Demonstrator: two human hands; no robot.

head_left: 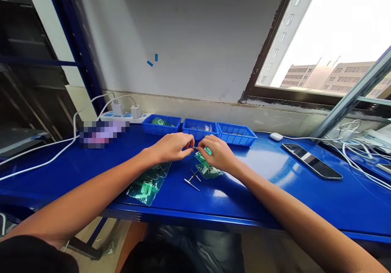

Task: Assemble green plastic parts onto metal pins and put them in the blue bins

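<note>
Over the blue table, my left hand (176,147) and my right hand (216,153) meet fingertip to fingertip in front of the trays. Both pinch a small metal part (194,148) between them; its details are too small to tell. Below the hands, several thin metal pins (192,181) lie crossed on the table. Clear bags with green and white pieces (210,171) lie under and beside my right hand. Another such bag (146,191) rests beneath my left forearm, partly hidden by it.
Three blue trays, left (146,127), middle (195,134) and right (236,139), stand along the back. A power strip (142,119) with chargers is at the left; a phone (313,161), white case (276,136) and cables (351,161) lie at the right.
</note>
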